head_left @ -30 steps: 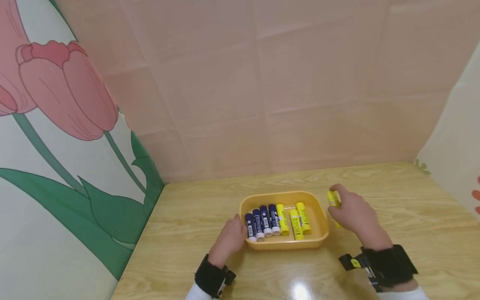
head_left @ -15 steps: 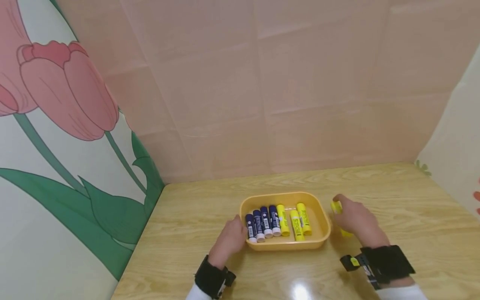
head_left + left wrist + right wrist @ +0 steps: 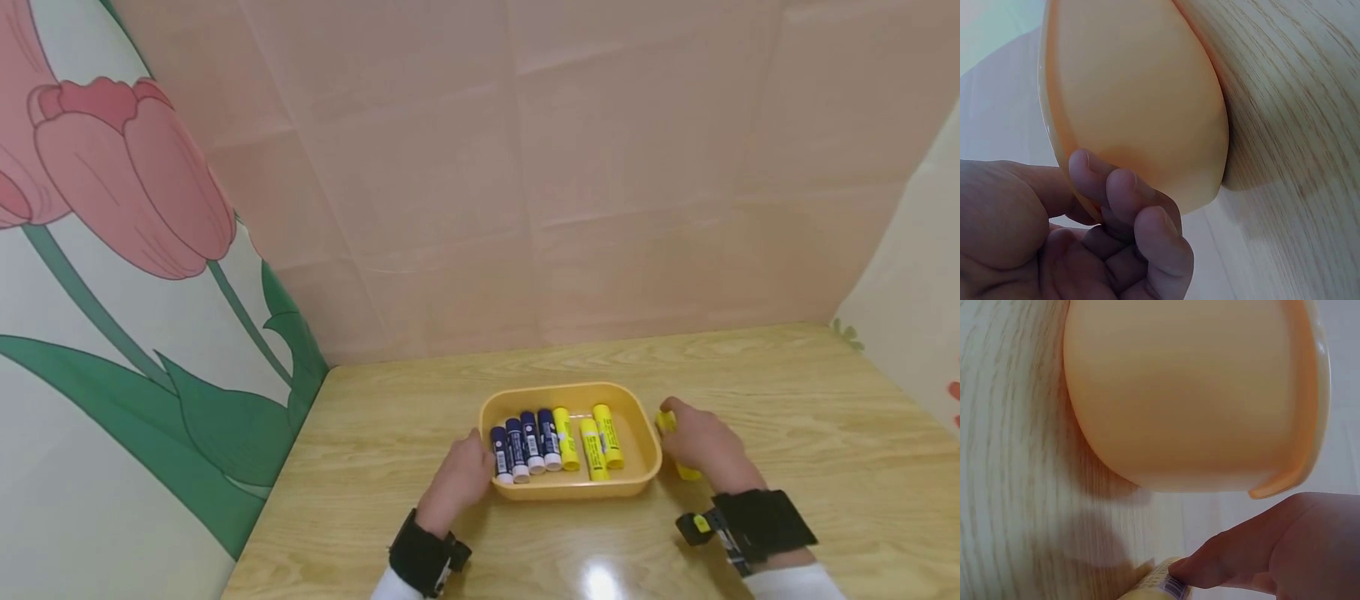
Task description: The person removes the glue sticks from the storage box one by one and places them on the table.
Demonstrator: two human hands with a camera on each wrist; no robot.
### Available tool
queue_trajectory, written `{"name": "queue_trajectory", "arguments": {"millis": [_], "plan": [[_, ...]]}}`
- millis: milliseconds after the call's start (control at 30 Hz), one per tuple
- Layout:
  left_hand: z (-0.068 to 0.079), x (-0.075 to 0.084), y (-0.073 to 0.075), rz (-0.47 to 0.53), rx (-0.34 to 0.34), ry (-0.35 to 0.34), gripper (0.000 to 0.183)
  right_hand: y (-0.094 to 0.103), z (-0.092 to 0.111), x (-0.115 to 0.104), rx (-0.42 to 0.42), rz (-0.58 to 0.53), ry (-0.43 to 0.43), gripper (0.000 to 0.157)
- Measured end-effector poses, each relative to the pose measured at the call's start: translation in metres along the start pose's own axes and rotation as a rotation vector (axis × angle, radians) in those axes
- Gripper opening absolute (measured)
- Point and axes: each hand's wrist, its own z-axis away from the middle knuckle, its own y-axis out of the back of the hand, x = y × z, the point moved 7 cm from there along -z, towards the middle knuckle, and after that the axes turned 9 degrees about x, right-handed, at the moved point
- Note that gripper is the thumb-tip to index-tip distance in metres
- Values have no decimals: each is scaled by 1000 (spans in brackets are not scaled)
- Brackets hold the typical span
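Yellow-orange plastic forms the rounded rectangular tray (image 3: pixel 573 492) on the wood-grain desk (image 3: pixel 375 450); I have the left hand (image 3: pixel 462 471) gripping its left rim, fingers curled round, presumably to steady it. My right hand (image 3: pixel 705 442) pinches a yellow cylindrical stick (image 3: pixel 687 472) just outside the right end. Four navy-and-white sticks (image 3: pixel 532 442) and three yellow sticks (image 3: pixel 593 448) lie inside, seemingly grouped by colour.

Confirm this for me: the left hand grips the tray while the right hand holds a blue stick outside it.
Not quite: the stick is yellow, not blue, as the head view shows. The left hand does grip the tray, and the right hand holds the stick outside it.
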Motion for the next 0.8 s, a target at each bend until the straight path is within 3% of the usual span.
{"name": "queue_trajectory", "arguments": {"millis": [800], "plan": [[-1,-1,-1,2,-6,6,42,3,2,-1,26,36,9,64]]}}
